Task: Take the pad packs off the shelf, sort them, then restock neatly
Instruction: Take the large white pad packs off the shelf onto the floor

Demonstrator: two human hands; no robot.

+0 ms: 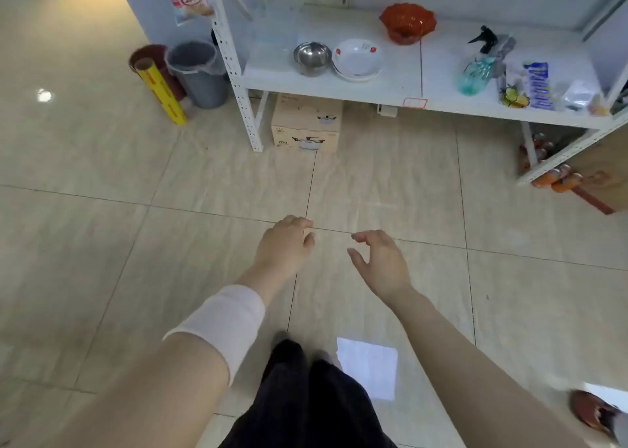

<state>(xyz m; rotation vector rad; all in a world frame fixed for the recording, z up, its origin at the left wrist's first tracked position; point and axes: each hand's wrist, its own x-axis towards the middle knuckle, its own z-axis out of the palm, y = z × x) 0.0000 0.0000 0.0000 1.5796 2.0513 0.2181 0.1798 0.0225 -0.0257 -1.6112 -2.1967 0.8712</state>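
Pad packs (pixel 538 85), which we take to be the blue-and-white wrapped bundle, lie at the far right end of the white shelf (pixel 339 83). They are crowded beside a teal spray bottle (pixel 475 70) and small clear packets too blurred to name. We judge that nothing is taken down yet.

Our left hand (pixel 285 247) and right hand (pixel 380 264) hang over the tiled floor, near each other and well apart from the shelf. Both are empty, with the fingers loosely curled. The right thumb and forefinger are spread, likely readying for a grasp. The arms stretch forward, probably because we face the shelf and mean to reach it.

Further left on the shelf, a steel bowl (pixel 312 56) sits just beside stacked white bowls (pixel 356 58), with a red bowl (pixel 407 22) behind. A cardboard box (pixel 306 124) stands underneath.
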